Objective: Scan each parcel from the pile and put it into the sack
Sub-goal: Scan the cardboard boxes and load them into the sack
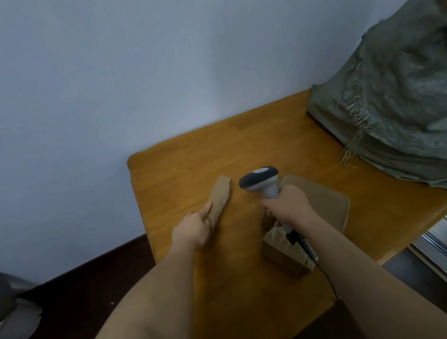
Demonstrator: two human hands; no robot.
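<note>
My left hand tilts a thin parcel toward the scanner clenched in my right-hand grip, label facing its window

I can read no text, label, brand or number anywhere here. The scanner I hold has a pale patch on top of its head, but it is too blurred to tell whether it bears lettering. The faces of the slim parcel near the table's left edge and of the taped box toward its near edge show no legible marks, nor does the green sack at the far right corner.
</note>
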